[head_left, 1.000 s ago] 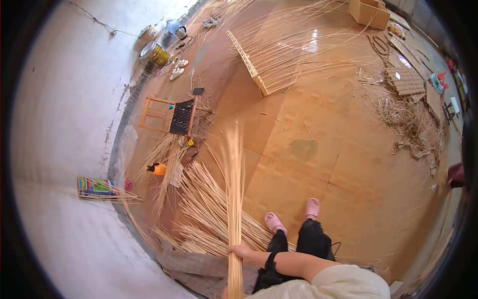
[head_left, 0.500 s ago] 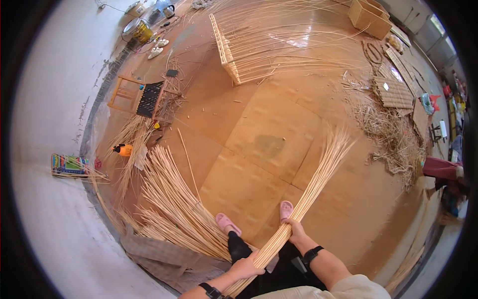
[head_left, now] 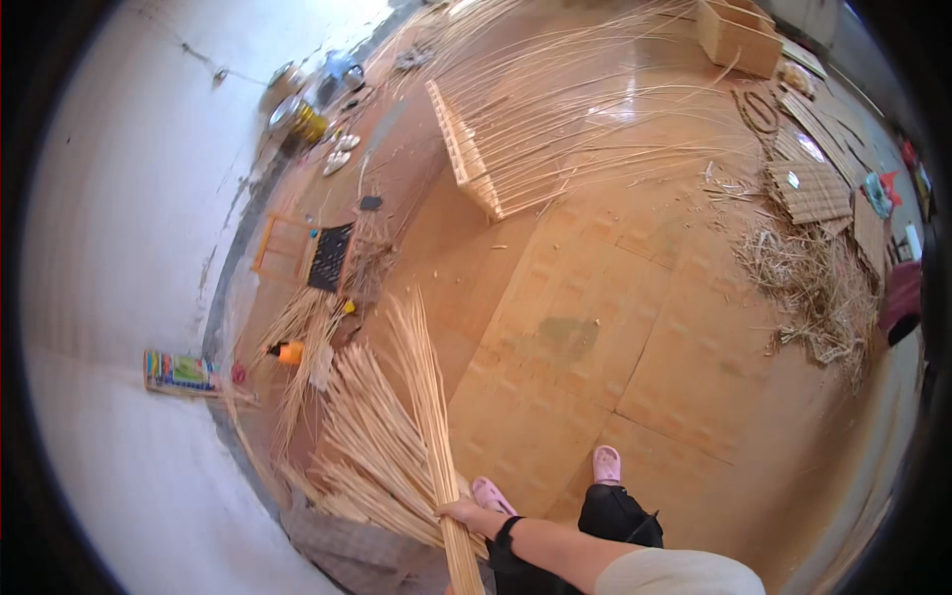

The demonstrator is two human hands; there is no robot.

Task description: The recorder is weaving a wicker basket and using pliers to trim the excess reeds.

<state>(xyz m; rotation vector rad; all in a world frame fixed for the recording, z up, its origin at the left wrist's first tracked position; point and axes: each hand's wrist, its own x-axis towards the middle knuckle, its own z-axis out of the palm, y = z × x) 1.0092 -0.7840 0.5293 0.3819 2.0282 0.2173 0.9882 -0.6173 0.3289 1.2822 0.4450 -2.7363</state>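
My right hand (head_left: 459, 511) is closed around a bundle of thin, pale wicker canes (head_left: 428, 397). The bundle stands nearly upright in the view, its tips fanned at the far end and its near end running off the lower edge. Just left of it, and partly behind it, a larger spread pile of the same canes (head_left: 367, 426) lies on the floor. Both pink shoes (head_left: 607, 464) are on the floor close by. My left hand cannot be made out; the lower edge cuts off that part of the bundle.
A half-woven piece (head_left: 464, 149) with long loose canes lies at the far middle. On the left are a small wooden chair (head_left: 329, 256), an orange spray bottle (head_left: 289, 352) and a wall. Cane scraps (head_left: 808, 288) and a wooden box (head_left: 739, 40) are on the right.
The held bundle has swung from the right over to the left, onto the pile's side. My right hand moved left with it; my left hand has gone out of view. The view has shifted.
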